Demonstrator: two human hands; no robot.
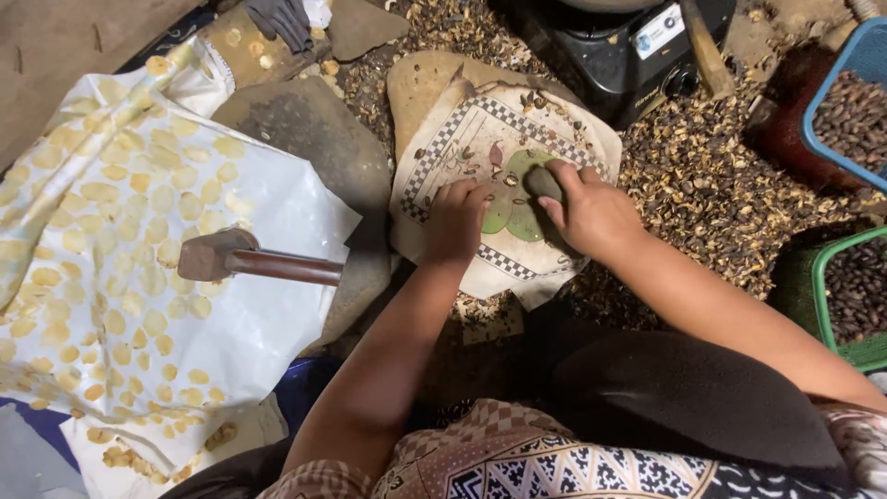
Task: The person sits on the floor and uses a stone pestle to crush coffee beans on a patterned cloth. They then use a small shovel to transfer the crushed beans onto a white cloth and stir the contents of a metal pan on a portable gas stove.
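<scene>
We've got a patterned cloth (443, 148) draped over a flat stone (416, 83), so everything below is placed off that cloth. Our right hand (591, 212) is clamped around a small dark stone (543, 182) sitting near the cloth's centre, right on its green patch; the long axis of that stone runs roughly up-left to down-right, though most of it is buried in the grip. Our left hand (457, 217) is just left of it, fingers curled down onto the cloth, pinching at something too small to make out.

A few loose dark nuts lie on the cloth's far part, too tiny to count properly. There's bare cloth toward its far and left edges, while its near edge hangs toward our knee.

Left of the cloth: one hammer-like tool (249, 259), handle pointing back toward the cloth, lying on a white sheet (268, 333) covered with flattened yellow discs. Right of the cloth: husk litter, then two baskets of dark nuts, one blue (832, 92), one green (822, 296). Behind the cloth sits one black stove (628, 55).
</scene>
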